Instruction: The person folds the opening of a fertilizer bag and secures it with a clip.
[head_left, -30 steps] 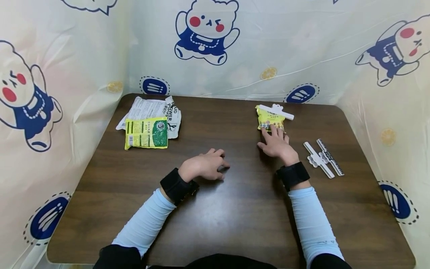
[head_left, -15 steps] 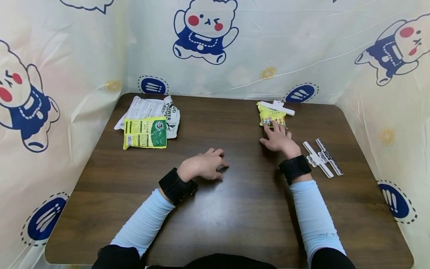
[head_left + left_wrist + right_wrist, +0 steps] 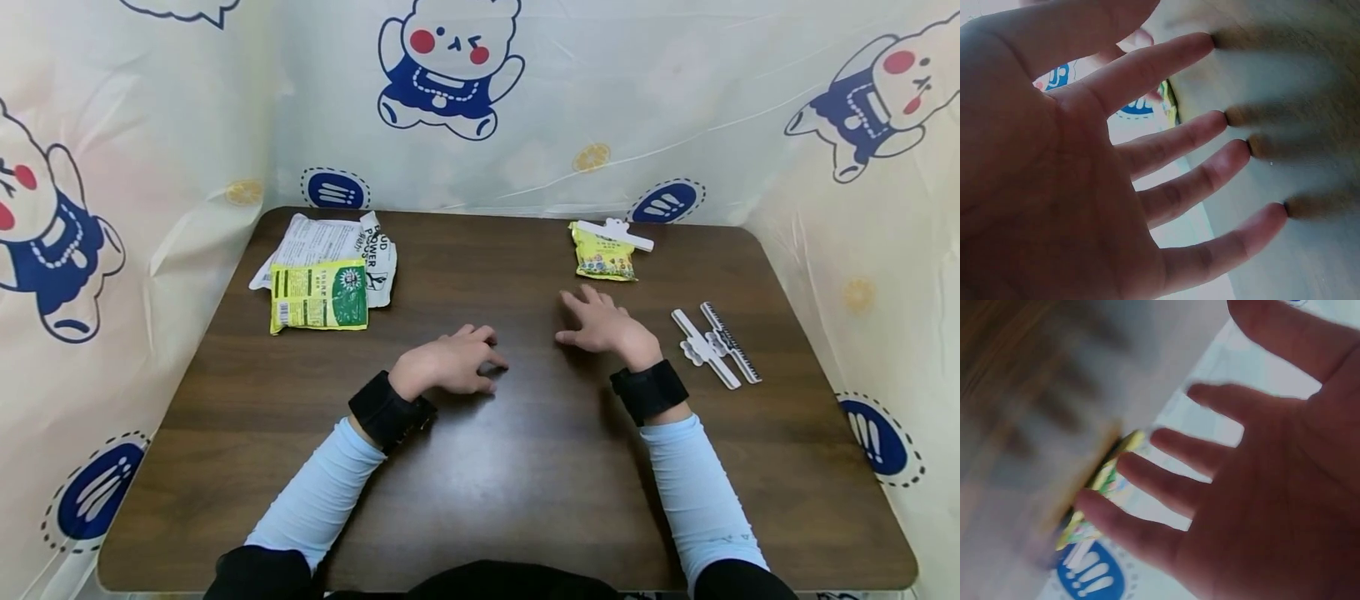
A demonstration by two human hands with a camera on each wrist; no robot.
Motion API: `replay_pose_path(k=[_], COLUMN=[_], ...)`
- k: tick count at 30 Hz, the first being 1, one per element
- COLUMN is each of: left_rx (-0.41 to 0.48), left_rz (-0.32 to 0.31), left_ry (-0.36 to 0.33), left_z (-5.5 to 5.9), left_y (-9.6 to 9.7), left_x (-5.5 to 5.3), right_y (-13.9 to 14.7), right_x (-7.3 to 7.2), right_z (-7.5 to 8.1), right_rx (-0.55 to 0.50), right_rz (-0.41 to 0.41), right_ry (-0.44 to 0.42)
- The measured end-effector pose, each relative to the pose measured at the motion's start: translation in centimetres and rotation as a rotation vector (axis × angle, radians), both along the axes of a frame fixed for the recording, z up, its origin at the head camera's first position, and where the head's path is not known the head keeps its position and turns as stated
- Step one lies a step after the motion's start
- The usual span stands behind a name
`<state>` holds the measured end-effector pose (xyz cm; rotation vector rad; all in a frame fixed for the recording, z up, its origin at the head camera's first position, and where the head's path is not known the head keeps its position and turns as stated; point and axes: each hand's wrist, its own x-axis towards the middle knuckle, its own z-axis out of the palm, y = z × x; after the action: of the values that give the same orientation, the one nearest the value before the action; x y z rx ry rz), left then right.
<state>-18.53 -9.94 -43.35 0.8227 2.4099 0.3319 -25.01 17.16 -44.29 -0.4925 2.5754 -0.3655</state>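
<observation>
From the head view I read the dark brown wooden tabletop (image 3: 480,508) as a clock face, with 12 at the far edge. The small yellow plastic packet with a multicoloured print (image 3: 604,258) lies at about 1 o'clock, and a white plastic bar clip with a scalloped grip (image 3: 615,233) sits across its far end.

I have the right hand (image 3: 606,327) on the 6 o'clock side of that packet, its fingertips pointing at 12 and just short of the near edge. Its fingers are spread wide and have hold of nothing; my right wrist view shows them lifted above the wood.

The left hand (image 3: 450,362), toward 11 o'clock from the middle, is equally spread and grips nothing. In my left wrist view its fingertips (image 3: 1235,153) touch the surface, palm raised.

Between 2 and 3 I see two loose pieces side by side: a plain white bar clip (image 3: 705,348) and a white clip with a dark toothed edge (image 3: 732,343). Around 10 to 11 a flat yellow-and-green plastic packet (image 3: 318,296) partly covers some white packaging with black print (image 3: 318,239); I cannot tell whether that is one pouch or two.
</observation>
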Motion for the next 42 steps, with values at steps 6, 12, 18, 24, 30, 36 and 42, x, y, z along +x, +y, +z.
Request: replay_pose_path(k=[6, 12, 18, 24, 30, 36, 42], left_rx=[0.17, 0.227, 0.159, 0.078, 0.037, 0.049, 0.074], left_rz=[0.004, 0.205, 0.459, 0.644, 0.692, 0.709, 0.668], left_ry=[0.093, 0.231, 0.366, 0.35, 0.276, 0.282, 0.303], left_z=[-0.7, 0.3, 1.1, 0.8, -0.3, -0.7, -0.4], left_y=[-1.0, -4.4, -10.6, -15.3, -17.2, -17.3, -17.0], left_x=[-1.3, -2.7, -4.5, -5.1, -5.4, -5.6, -5.5], right_y=[-1.5, -2.1, -2.3, -2.3, -2.1, -1.9, -1.9], right_x=[1.3, 1.3, 1.4, 1.6, 1.7, 1.6, 1.7], right_z=[0.5, 0.3, 0.4, 0.3, 0.2, 0.2, 0.5], right_rx=[0.069, 0.075, 0.075, 0.071, 0.058, 0.054, 0.049], right_rz=[0.041, 0.033, 0.019, 0.015, 0.005, 0.011, 0.021], right_ry=[-0.052, -0.048, -0.054, -0.06, -0.069, -0.066, -0.048])
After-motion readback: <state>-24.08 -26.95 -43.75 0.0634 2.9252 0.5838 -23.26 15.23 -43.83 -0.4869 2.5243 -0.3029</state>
